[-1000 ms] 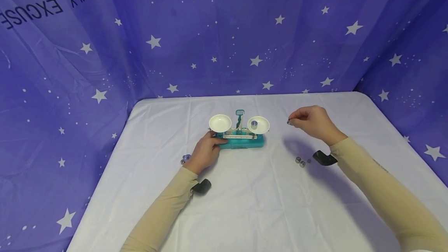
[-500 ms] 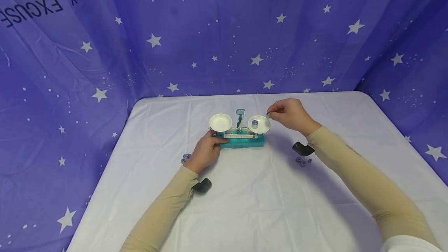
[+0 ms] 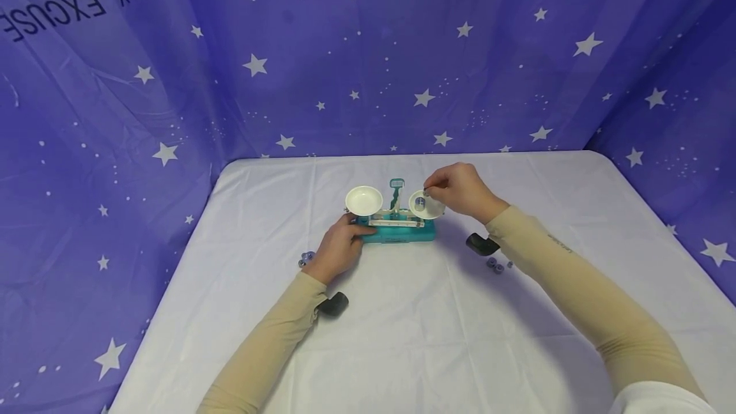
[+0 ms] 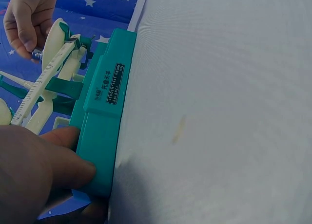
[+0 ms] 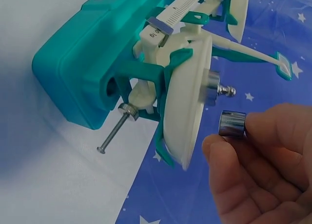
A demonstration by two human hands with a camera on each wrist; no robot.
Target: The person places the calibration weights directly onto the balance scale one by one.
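Note:
A small teal balance scale (image 3: pixel 397 234) with two white pans stands on the table. My left hand (image 3: pixel 338 246) grips the left end of its base, the thumb lying on the front side in the left wrist view. Between thumb and fingertips my right hand (image 3: pixel 460 191) pinches a short metal cylinder weight (image 5: pixel 232 123), held over the right pan (image 5: pixel 183 104) and apart from it. A larger knobbed metal weight (image 5: pixel 213 87) sits in that pan. Nothing lies in the visible bowl of the left pan (image 3: pixel 363 200).
Several small weights (image 3: pixel 306 258) are grouped left of my left wrist. More small weights (image 3: pixel 495 265) lie on the white tabletop (image 3: pixel 391 337) below my right forearm. A purple-blue starred curtain (image 3: pixel 322 50) hangs behind and beside the table.
My right hand has moved left with the pinched weight, from the right of the scale to over the right pan. The left hand keeps its grip on the base.

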